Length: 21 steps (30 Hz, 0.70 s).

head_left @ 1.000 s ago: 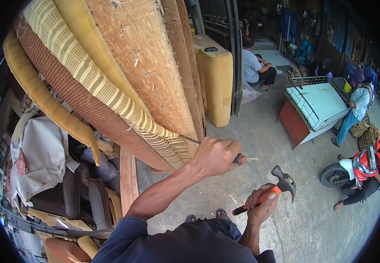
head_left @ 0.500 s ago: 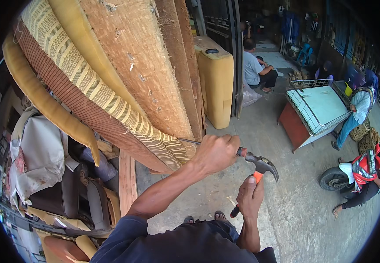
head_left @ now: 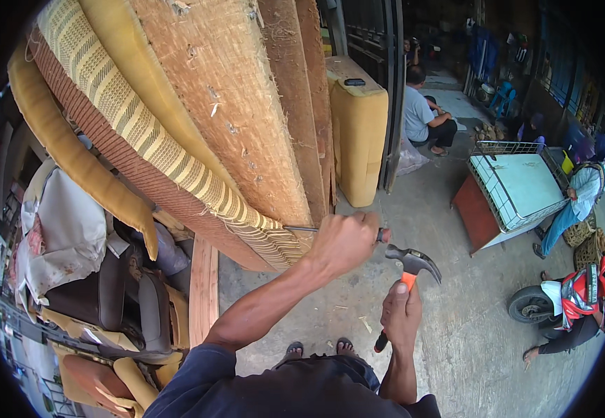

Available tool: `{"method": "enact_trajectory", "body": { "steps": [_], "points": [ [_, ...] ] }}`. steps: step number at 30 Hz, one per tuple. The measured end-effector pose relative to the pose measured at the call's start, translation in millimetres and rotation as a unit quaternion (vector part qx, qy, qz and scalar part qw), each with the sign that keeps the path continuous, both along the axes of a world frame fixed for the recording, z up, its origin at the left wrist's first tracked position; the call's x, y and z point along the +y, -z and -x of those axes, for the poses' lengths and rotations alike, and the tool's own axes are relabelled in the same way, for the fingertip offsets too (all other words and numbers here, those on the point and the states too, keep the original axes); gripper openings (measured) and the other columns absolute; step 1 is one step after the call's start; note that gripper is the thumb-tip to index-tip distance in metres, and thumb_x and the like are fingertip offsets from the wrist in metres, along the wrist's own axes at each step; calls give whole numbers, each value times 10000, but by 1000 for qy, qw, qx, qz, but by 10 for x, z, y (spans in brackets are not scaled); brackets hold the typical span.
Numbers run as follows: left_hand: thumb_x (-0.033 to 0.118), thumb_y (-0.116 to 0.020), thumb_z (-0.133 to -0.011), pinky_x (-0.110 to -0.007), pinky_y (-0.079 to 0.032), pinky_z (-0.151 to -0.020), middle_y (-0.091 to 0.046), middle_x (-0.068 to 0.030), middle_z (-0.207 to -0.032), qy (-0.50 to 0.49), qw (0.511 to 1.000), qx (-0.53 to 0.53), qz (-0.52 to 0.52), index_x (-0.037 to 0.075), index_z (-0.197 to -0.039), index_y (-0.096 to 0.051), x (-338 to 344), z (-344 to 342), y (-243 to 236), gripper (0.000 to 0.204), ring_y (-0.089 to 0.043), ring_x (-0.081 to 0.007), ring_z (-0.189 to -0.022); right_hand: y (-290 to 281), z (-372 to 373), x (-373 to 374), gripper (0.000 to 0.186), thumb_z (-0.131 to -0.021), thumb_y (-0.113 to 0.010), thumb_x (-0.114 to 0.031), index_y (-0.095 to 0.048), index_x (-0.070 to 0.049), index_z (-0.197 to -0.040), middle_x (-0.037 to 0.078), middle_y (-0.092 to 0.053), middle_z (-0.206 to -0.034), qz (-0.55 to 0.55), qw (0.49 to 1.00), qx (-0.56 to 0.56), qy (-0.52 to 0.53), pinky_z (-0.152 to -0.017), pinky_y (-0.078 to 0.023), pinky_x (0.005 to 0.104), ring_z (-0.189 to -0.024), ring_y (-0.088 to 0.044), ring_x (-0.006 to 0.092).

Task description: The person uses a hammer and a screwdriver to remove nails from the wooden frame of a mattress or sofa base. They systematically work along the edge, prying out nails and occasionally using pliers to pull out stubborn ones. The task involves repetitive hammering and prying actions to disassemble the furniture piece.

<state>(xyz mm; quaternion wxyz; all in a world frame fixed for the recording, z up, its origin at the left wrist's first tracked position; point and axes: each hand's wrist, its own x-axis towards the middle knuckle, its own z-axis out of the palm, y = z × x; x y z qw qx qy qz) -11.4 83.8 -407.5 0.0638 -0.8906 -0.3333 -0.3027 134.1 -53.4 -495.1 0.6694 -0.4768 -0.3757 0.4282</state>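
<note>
My left hand [head_left: 346, 242] is closed around the handle of a screwdriver [head_left: 302, 228]; its red-and-black butt end sticks out past my fist. The thin metal shaft points left, its tip at the edge of striped cream-and-brown woven fabric [head_left: 146, 136] beside a rough wooden board [head_left: 226, 104]. Whether the tip is under the fabric, I cannot tell. My right hand [head_left: 401, 311] grips a claw hammer [head_left: 417, 263] by its orange-and-black handle. The hammer head is just right of the screwdriver's butt, with a small gap between them.
Brown ribbed fabric and yellow foam [head_left: 83, 157] run along the upholstered piece. Old seat parts [head_left: 104, 299] are piled at the left. A tall foam-covered block [head_left: 360, 139] stands beyond the boards. Farther right are a cart [head_left: 518, 177], a red motorbike [head_left: 581, 292] and several people.
The hammer head has come slightly away from the screwdriver's butt, which it met or nearly met before. My left hand keeps its hold, and the view has shifted a little.
</note>
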Motion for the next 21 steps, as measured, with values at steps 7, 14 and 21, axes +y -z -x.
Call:
{"method": "enact_trajectory", "body": {
  "steps": [7, 14, 21],
  "points": [
    [193, -799, -769, -442, -515, -530, -635, -145, -679, -24, 999, 14, 36, 21, -764, -575, -27, 234, -69, 283, -670, -340, -623, -396, -72, 79, 430, -1055, -447, -542, -432, -119, -984, -18, -306, -587, -194, 927, 253, 197, -343, -264, 214, -416, -269, 56],
    [86, -754, -734, -357, -448, -442, -550, -59, -590, 132, 986, -105, 14, 78, -643, -527, -345, 521, -122, 245, -594, -252, -492, -229, -23, 35, 417, -1070, -449, -490, -459, -86, -969, -23, -331, -586, -90, 977, 177, 73, -336, -272, 222, -403, -282, 46],
    [-51, -665, -625, -314, -333, -406, -379, -20, -531, 217, 961, -166, -52, 70, -551, -410, -579, 910, -134, 292, -399, -175, -413, -71, 114, -80, 401, -1075, -448, -474, -466, -85, -978, -24, -330, -581, -51, 980, 180, 70, -340, -275, 222, -403, -289, 49]
  ]
}}
